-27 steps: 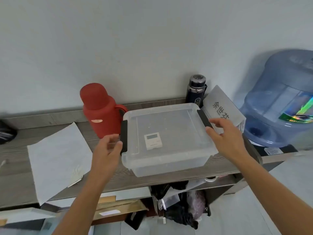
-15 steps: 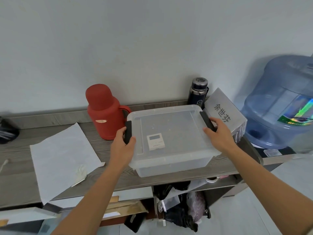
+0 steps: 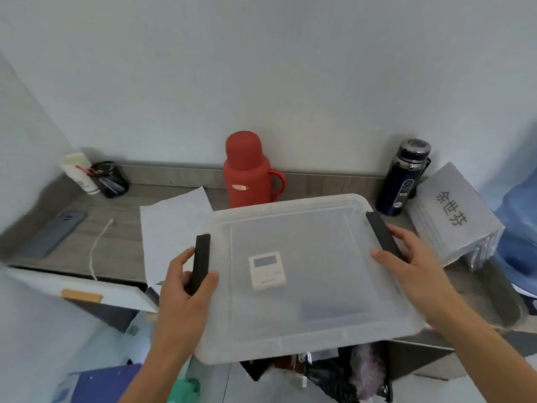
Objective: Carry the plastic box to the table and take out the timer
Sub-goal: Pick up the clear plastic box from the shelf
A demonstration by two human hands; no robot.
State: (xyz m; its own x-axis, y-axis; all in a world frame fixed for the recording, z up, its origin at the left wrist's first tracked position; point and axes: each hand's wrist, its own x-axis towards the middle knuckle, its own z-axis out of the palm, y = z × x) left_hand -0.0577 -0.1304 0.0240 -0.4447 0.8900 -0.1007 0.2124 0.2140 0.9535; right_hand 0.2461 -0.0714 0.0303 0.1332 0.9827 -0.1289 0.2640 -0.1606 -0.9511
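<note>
Translucent plastic box (image 3: 305,330) is now in the air, close to the person, with its near edge well out past the desk (image 3: 122,242); half a second ago it sat on the desk top. The left hand (image 3: 186,292) is clamped on the black latch (image 3: 201,263) at its side, and the right hand (image 3: 412,271) is closed on the opposite black latch (image 3: 382,237). Through the shut lid the white timer (image 3: 266,270) shows, lying flat near the middle. So I judge the lift is done and the carry begins; the timer may slide if the box tilts. Farther back, on the desk, stand a white paper sheet (image 3: 168,228), a red thermos (image 3: 247,173) and a dark bottle (image 3: 404,181).
</note>
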